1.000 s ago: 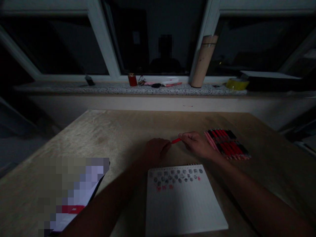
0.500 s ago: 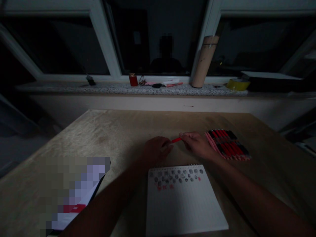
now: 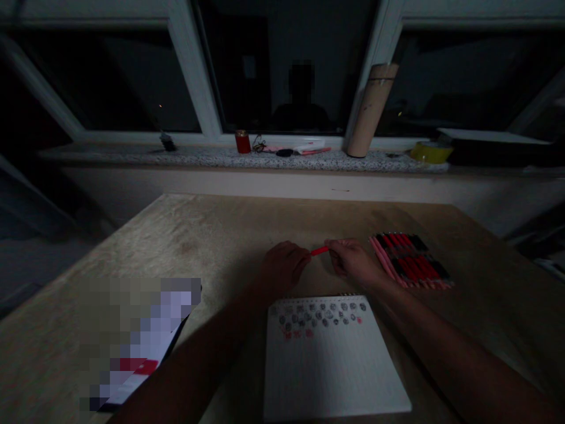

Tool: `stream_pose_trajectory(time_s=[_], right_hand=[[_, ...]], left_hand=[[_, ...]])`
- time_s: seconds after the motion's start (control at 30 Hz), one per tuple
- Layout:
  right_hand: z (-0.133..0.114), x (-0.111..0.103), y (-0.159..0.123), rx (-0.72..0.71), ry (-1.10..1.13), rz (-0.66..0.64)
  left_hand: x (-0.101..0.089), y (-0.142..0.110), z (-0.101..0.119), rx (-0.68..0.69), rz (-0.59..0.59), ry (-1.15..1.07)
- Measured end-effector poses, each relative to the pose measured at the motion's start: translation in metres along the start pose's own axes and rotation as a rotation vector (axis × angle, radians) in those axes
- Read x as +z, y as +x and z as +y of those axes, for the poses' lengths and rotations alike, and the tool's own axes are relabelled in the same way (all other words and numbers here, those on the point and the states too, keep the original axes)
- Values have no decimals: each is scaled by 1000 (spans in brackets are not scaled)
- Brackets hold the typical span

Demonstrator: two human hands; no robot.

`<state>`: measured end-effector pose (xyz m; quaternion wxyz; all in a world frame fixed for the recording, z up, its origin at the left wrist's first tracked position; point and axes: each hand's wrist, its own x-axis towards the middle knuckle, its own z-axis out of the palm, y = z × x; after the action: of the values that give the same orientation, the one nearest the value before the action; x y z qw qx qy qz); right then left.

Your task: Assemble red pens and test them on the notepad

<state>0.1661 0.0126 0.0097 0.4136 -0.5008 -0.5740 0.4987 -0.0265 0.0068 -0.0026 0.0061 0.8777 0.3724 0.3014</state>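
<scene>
Between my two hands, just beyond the notepad, a red pen (image 3: pixel 320 251) is held nearly level above the table. My right hand (image 3: pixel 353 259) pinches its right end. The fingers of my left hand (image 3: pixel 286 265) are closed around its left end, and that tip is hidden. Below them lies a spiral notepad (image 3: pixel 331 365) with lined paper, rows of dark scribbled marks and several red ones under them. To the right of my right hand sits a set of red and black pens (image 3: pixel 408 259) with pink ones along its edge.
A tablet-like screen (image 3: pixel 150 347), partly blurred out, lies left of my left forearm on the wooden table (image 3: pixel 212 229). On the windowsill (image 3: pixel 198 158) stand a red jar (image 3: pixel 242 142), a tall cardboard tube (image 3: pixel 373 112) and a yellow tape roll (image 3: pixel 430 152).
My left hand's fingers have closed in on the left end of the red pen. My right hand keeps its pinch. The whole view has shifted slightly.
</scene>
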Motion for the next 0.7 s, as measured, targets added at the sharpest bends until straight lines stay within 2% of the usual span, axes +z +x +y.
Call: stream_pose_trajectory(time_s=[0.13,0.27,0.37,0.5,0.6,0.7], right_hand=[[-1,2,0,15,85,12],[-3,6,-3,-101,90,-36],[-1,10,-6,-230,-15,-89],[6,15,-12,-397,-311,-119],[7,18,-17,-496,-497,-142],[8,18,-18,-607,-558,-117]], left_hand=[[1,1,3,-64,8,-23],[3,2,8,-247,-24,-174],[4,3,10,-409,50,-439],[3,7,8,-595,177,-801],[5,10,4,-675,232,-1070],[10,10,1,-704,253,-1355]])
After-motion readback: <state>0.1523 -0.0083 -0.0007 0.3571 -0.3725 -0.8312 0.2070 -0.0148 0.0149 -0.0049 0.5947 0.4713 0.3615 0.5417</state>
